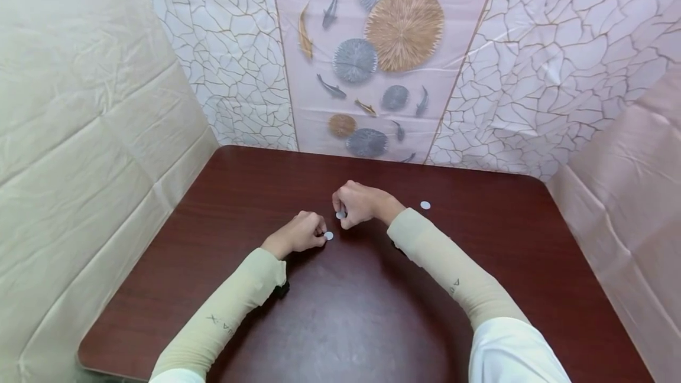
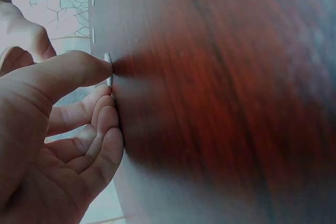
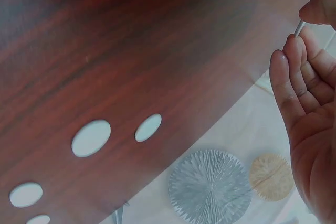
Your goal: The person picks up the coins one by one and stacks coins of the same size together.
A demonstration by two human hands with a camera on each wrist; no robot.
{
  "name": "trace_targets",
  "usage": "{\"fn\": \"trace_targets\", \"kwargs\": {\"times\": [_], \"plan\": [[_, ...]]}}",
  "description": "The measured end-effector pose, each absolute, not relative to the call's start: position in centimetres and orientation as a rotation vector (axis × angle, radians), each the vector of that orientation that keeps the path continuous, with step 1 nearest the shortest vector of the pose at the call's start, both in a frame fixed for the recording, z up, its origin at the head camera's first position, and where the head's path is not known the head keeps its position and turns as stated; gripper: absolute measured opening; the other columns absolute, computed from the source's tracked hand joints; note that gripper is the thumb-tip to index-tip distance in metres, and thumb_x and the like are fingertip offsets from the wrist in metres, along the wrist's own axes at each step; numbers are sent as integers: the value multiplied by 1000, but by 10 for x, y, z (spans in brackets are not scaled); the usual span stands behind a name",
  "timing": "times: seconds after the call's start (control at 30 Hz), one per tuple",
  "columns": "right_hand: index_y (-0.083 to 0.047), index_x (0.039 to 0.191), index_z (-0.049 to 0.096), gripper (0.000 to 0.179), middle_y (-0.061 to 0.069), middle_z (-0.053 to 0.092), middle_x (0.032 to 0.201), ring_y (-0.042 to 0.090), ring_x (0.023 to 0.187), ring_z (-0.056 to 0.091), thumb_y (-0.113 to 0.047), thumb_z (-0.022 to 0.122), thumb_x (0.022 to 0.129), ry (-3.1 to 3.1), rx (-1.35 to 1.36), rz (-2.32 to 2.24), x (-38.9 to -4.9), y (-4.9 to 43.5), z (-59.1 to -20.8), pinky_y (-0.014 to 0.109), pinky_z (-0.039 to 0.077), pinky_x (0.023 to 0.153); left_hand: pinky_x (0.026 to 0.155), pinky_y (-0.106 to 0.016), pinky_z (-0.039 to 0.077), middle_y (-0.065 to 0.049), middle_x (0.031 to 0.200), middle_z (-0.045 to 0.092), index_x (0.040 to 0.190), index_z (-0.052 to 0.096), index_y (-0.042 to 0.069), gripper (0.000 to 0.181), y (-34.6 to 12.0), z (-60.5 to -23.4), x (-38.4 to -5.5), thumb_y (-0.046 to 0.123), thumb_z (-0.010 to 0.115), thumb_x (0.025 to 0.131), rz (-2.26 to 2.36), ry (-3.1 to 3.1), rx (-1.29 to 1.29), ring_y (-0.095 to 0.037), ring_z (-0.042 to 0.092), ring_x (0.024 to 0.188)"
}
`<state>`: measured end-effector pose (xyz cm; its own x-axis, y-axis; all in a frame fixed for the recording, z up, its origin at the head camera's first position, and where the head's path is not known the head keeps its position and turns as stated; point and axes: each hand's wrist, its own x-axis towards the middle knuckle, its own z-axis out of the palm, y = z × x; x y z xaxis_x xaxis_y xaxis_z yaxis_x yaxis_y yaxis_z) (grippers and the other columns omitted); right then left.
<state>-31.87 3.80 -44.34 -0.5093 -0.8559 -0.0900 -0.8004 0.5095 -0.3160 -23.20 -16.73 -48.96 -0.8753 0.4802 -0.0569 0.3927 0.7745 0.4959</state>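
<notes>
A: Dark red table [image 1: 330, 312] below us, cloth [image 1: 239, 46] behind. What do we log at the grip?

B: Left hand [image 1: 298, 233]: thumb and fingertips nearly together, small white disc [image 1: 329, 236] caught between them. We place it at the table surface, near the middle.

A: And the right hand [image 1: 359, 203]?

B: Pinching a second disc [image 1: 340, 215], thumb and fingertip parted only enough to hold it. Whether that one touches the table, we cannot tell.

A: Spacing?

B: We find the hands near each other but apart, the right farther out.

A: Loose pieces?

B: Head view gives us one loose disc [image 1: 425, 205], lying flat beyond the right sleeve [image 1: 447, 259]; right wrist view gives four, one cut off by the frame.

A: Outermost?

B: We note round leaf shapes and fish printed on the cloth's pink panel, crackle lines either side.
</notes>
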Motion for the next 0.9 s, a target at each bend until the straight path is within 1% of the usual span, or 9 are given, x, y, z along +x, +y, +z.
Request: {"fn": "trace_targets", "kwargs": {"times": [0.3, 0.43, 0.53, 0.73, 0.9], "plan": [[-10, 89, 74, 20, 0, 75, 83, 4, 72, 65, -19, 82, 74, 2508, -1491, -347, -302, 26, -454, 19, 55, 67, 77, -29, 57, -2, 90, 75, 93, 75, 8, 4, -169, -491, -233, 11, 77, 92, 708, 2802, 711, -13, 68, 84], [-11, 89, 74, 21, -3, 75, 84, 3, 74, 65, -19, 83, 73, 2521, -1484, -340, -296, 23, -461, 18, 54, 68, 75, -28, 56, -2, 90, 74, 92, 74, 8, 3, -169, -493, -233, 10, 76, 91, 706, 2799, 739, -11, 66, 83], [-12, 88, 74, 19, -3, 75, 83, 3, 73, 65, -17, 83, 72, 2518, -1472, -369, -294, 21, -466, 17, 54, 67, 75, -27, 55, -2, 90, 73, 92, 74, 7, 3, -169, -492, -233, 8, 76, 90, 709, 2795, 739, -10, 64, 82], [-12, 88, 74, 18, -3, 74, 82, 2, 72, 65, -16, 84, 73, 2506, -1437, -408, -290, 19, -473, 18, 55, 67, 72, -25, 52, -2, 87, 71, 91, 73, 6, 4, -169, -493, -233, 8, 76, 89, 728, 2781, 728, -9, 59, 77], [-12, 88, 74, 17, -5, 74, 83, 1, 74, 65, -16, 84, 75, 2510, -1397, -426, -289, 21, -479, 18, 55, 69, 71, -24, 50, 1, 85, 69, 91, 73, 7, 3, -167, -493, -235, 8, 75, 89, 730, 2777, 738, -7, 57, 75]]}}
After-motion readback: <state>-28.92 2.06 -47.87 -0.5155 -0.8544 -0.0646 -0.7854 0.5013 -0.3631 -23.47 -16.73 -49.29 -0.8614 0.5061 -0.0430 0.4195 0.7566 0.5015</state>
